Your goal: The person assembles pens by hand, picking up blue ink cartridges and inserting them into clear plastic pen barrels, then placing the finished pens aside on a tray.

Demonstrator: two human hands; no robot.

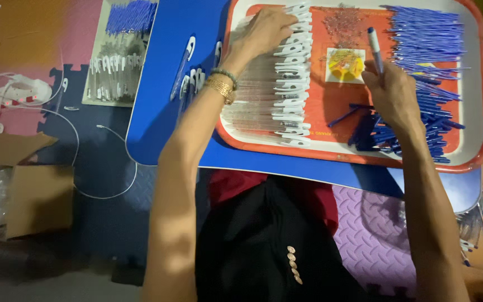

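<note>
Head view shows my left hand [266, 34] at eleven o'clock on the tray [479, 112], fingers curled down onto the row of clear barrels with white caps [292, 78], while my right hand [392, 95] at two o'clock pinches one blue pen [374, 47] upright beside the blue refill heap [426, 67]. To do this well, I judge I should lift a single barrel cleanly without disturbing its neighbours and keep the pen tip pointing up.
</note>
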